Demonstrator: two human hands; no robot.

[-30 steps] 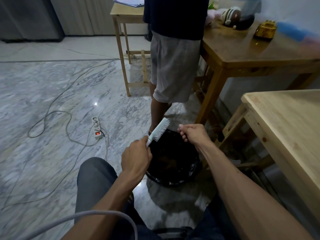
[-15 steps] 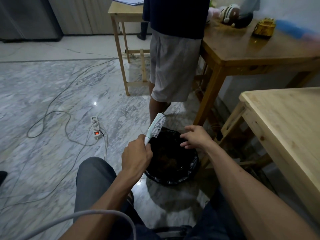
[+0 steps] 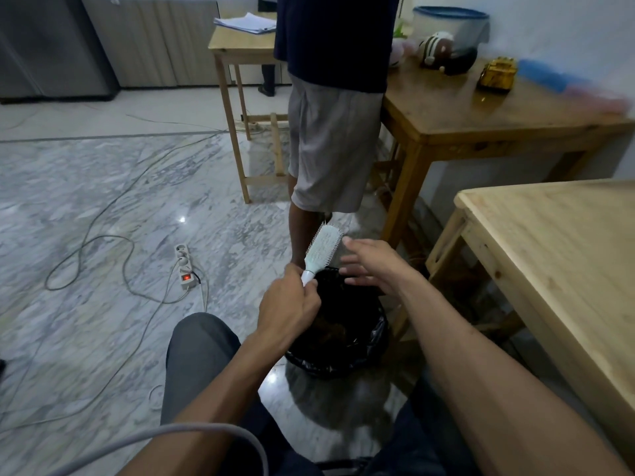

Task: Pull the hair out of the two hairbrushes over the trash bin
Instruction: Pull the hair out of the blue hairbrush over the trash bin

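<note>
Down by our knees, our left hand (image 3: 288, 305) is wrapped round the handle of the hairbrush (image 3: 323, 250), fingers curled tight, holding it tilted up and away over the near-left rim of the trash bin (image 3: 369, 352). Our right hand (image 3: 374, 266) hovers just beside the brush head, fingers spread and relaxed, holding nothing that we can make out. The bin sits on the floor between our legs, lined with a black bag, a dark clump lying in the bottom.

We'd call this brush light and rigid, plastic by the look of it, easy to steady from the handle alone. The bristles look thin and springy, so we'd pinch any hair low at their roots and draw it up along them rather than sideways. Hair itself is wispy and clingy; it may stick to our fingers instead of dropping. Whether strands remain in the bristles, we cannot tell.

Only one brush is in sight. Beyond the bin, another person's legs (image 3: 305, 231) stand close, with a power strip (image 3: 184, 266) on the marble floor to the left.
</note>
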